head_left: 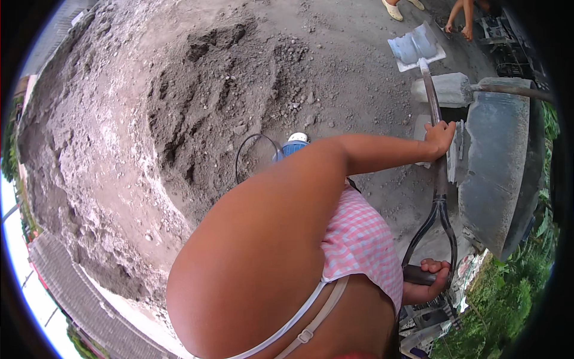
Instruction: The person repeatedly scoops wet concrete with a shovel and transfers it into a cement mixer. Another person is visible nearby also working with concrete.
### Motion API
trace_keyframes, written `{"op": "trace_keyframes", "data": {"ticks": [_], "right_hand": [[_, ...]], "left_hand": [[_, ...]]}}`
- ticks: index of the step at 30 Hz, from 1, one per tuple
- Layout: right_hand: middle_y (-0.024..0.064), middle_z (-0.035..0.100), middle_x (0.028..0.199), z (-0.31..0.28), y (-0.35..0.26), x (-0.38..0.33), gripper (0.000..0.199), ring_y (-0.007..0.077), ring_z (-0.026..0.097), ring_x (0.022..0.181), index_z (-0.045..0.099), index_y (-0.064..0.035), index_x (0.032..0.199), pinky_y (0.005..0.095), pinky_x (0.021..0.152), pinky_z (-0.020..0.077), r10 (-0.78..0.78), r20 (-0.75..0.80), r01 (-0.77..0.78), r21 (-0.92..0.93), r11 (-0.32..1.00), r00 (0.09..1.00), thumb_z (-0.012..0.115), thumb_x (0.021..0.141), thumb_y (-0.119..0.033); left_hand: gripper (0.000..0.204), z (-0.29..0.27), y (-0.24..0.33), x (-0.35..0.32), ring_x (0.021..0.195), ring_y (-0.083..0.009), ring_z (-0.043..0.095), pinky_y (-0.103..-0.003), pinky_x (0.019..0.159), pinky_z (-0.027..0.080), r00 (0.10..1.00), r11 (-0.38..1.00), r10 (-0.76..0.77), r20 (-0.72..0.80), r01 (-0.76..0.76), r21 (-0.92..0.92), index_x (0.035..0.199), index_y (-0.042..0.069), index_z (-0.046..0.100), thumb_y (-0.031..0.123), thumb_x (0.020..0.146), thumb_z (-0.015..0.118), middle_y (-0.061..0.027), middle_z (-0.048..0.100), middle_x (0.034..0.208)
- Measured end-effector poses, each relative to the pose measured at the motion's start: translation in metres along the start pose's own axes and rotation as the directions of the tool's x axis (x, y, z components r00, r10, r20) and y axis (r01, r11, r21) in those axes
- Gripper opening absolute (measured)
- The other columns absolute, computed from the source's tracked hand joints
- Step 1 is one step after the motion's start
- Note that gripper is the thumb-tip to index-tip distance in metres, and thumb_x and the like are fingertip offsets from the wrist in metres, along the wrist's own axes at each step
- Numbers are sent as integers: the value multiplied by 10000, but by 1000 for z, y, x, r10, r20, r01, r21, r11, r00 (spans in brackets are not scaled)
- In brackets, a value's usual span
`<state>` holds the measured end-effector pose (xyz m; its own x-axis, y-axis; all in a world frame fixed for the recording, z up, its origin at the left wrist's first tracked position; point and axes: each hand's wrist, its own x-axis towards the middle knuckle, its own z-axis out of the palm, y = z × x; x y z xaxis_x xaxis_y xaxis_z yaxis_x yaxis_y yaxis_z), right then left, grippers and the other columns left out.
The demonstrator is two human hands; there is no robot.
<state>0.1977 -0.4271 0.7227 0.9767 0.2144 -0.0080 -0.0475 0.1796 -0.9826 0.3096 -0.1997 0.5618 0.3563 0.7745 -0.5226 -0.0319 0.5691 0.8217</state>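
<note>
A long-handled shovel [431,90] runs down the right side of the head view, its pale grey blade [414,46] at the far end over the ground. My left hand [440,139] is wrapped round the dark shaft at mid-length, the arm stretched across from the left. My right hand [433,280] is closed on the crossbar of the D-shaped grip [420,275] near my body; part of that hand and its arm is hidden behind my pink checked top [365,242]. Whether the blade touches the ground, I cannot tell.
A broad heap of grey sand and gravel [197,107] fills the left and middle. Right of the shaft lie a pale block-like head on a pole [445,90] and a large curved grey sheet [495,167]. Another person's cream clog [392,10] shows beyond the blade, with bare limbs nearby.
</note>
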Motion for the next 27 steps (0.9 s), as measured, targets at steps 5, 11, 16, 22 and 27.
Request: {"op": "trace_keyframes", "data": {"ticks": [5, 11, 16, 22, 27], "right_hand": [[3, 444, 635, -3, 0, -3, 221, 104, 432, 598, 553, -21, 905, 209, 600, 345, -15, -64, 11, -66, 998, 998, 578, 769, -194], [27, 463, 627, -6, -3, -2, 216, 123, 448, 582, 543, -15, 906, 231, 576, 373, 33, 1, -33, -45, 998, 999, 592, 747, -154], [44, 482, 612, -7, 3, -2, 201, 130, 449, 549, 540, -8, 899, 235, 537, 382, 101, -4, -101, 18, 995, 995, 586, 735, -115], [52, 485, 600, -19, -16, -12, 247, 140, 468, 536, 542, -1, 877, 266, 535, 400, -45, -94, 54, 90, 995, 995, 608, 689, -147], [102, 532, 633, -36, -24, -17, 284, 186, 523, 565, 537, 35, 911, 308, 580, 431, -146, -28, 149, 171, 974, 989, 610, 700, -141]], "left_hand": [[576, -18, 6, -19, 1073, -444, 429, -432, 959, 337, 993, 992, -108, 40, 105, 64, 1100, 65, 573, 516, 824, 346, -337, 400, 1194], [558, -20, -24, -9, 1149, -384, 363, -420, 961, 320, 990, 985, -131, 49, 125, 115, 1064, 34, 592, 473, 808, 362, -253, 535, 1112], [544, -31, -25, -3, 1112, -371, 378, -415, 949, 316, 994, 988, -94, 59, 86, 131, 1055, 32, 599, 448, 811, 349, -235, 550, 1106], [521, 17, 2, -23, 1033, -320, 454, -397, 894, 361, 983, 975, 84, 165, -116, 189, 1041, 21, 597, 437, 825, 369, -207, 575, 1037], [537, 41, 54, -35, 776, -267, 515, -374, 758, 424, 874, 1000, 15, 486, -4, -25, 1069, 3, 571, 446, 834, 379, -170, 521, 857]]}}
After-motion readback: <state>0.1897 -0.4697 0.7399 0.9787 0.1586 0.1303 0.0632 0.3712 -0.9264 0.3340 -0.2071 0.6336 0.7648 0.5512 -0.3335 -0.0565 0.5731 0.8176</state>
